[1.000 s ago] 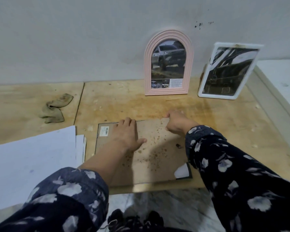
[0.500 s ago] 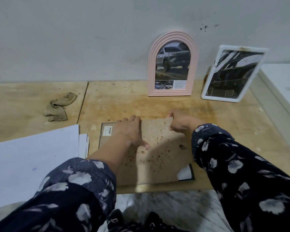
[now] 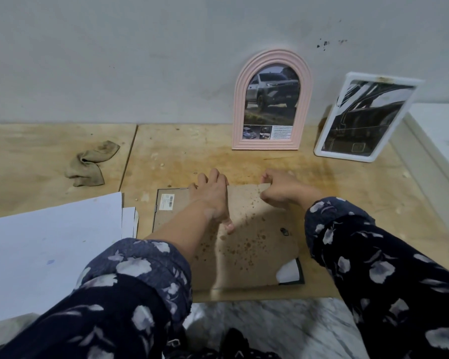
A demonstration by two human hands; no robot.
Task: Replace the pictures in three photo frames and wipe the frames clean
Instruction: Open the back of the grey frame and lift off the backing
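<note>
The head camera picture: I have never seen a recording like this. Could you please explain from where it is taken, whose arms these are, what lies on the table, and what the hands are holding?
The camera sits on a person's head and looks forward and down, so the two arms in flowered sleeves are that person's own. There is no machine.

On the wooden table a photo frame lies face down, showing its brown cardboard back. The left hand presses flat on it. The right hand pinches the far edge of the backing, apparently to work it loose.

Against the wall stand a pink arched frame and a white frame, both showing car pictures. A crumpled cloth lies to the left, and white paper sheets lie nearer the person.
</note>
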